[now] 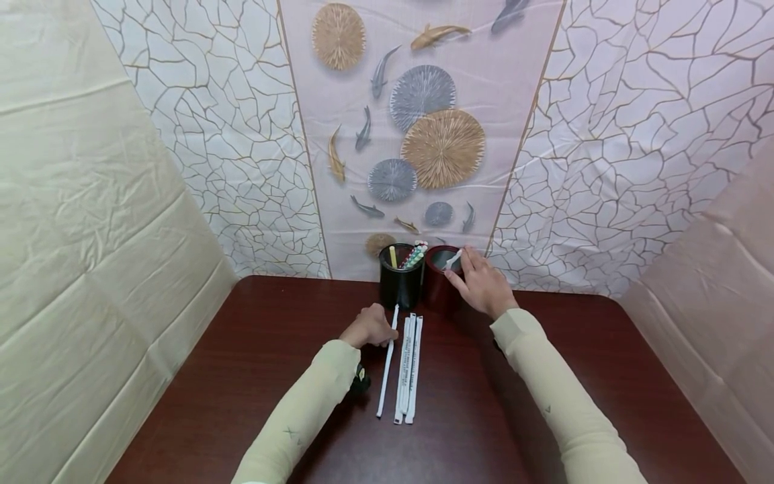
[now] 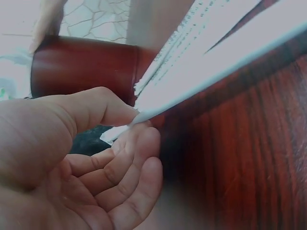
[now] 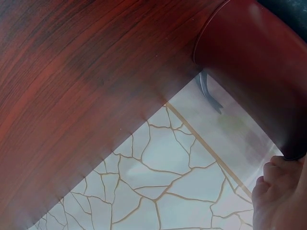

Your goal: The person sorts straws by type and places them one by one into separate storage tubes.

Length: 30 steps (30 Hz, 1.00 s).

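My left hand (image 1: 371, 327) pinches a paper-wrapped straw (image 1: 387, 366) near its far end, between thumb and fingers. Just right of it, several more white wrapped straws (image 1: 408, 370) with printing lie side by side on the table. At the back, my right hand (image 1: 484, 282) reaches over the rim of a dark red cup (image 1: 440, 289), its thumb and fingers spread apart. A crumpled strip of white paper (image 1: 452, 260) shows at those fingertips, over the cup's mouth. The right wrist view catches only the hand's edge (image 3: 278, 191) beside the cup.
A black cup (image 1: 400, 286) touches or nearly touches the red one on its left, with a yellow straw (image 1: 393, 257) and several patterned straws (image 1: 415, 254) standing in it. Behind both hangs a patterned cloth (image 1: 387, 222) at the back edge of the brown table (image 1: 272, 403).
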Each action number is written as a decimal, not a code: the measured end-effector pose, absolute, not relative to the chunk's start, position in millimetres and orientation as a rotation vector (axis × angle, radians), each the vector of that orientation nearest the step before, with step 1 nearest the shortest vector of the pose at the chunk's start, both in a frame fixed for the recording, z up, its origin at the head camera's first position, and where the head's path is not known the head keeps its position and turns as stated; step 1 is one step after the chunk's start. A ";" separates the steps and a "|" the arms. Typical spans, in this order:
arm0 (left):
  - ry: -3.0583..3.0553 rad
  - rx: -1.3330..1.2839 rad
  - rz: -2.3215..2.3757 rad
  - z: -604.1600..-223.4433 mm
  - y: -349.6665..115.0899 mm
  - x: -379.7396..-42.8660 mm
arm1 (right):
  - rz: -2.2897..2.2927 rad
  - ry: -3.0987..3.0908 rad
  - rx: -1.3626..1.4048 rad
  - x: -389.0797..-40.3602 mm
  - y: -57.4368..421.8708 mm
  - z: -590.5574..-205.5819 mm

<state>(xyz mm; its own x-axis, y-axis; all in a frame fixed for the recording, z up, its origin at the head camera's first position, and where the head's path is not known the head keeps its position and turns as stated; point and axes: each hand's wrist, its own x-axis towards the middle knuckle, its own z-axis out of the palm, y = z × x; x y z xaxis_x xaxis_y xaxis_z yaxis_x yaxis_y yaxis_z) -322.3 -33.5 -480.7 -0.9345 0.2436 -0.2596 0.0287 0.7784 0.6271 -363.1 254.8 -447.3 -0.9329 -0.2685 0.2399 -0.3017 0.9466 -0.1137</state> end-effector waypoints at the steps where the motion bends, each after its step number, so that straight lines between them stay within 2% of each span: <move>1: 2.647 0.215 0.940 -479.5 -35.5 -322.3 | 0.219 -2.880 0.427 -363.1 254.7 -447.3; 10: 2.668 0.293 1.092 -467.4 -49.9 -323.4 | 0.237 -2.891 0.417 -362.4 254.6 -447.9; 30: 2.712 0.390 1.400 -412.1 -61.7 -319.0 | 0.247 -2.895 0.419 -366.1 254.7 -449.0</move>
<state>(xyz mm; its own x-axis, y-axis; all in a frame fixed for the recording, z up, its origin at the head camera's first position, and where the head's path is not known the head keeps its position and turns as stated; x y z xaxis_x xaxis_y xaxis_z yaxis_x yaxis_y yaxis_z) -319.0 -61.7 -412.1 -0.9659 0.2522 0.0585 0.1937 0.5543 0.8095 -366.1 254.7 -449.0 -0.9386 -0.2615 0.2251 -0.2958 0.9457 -0.1350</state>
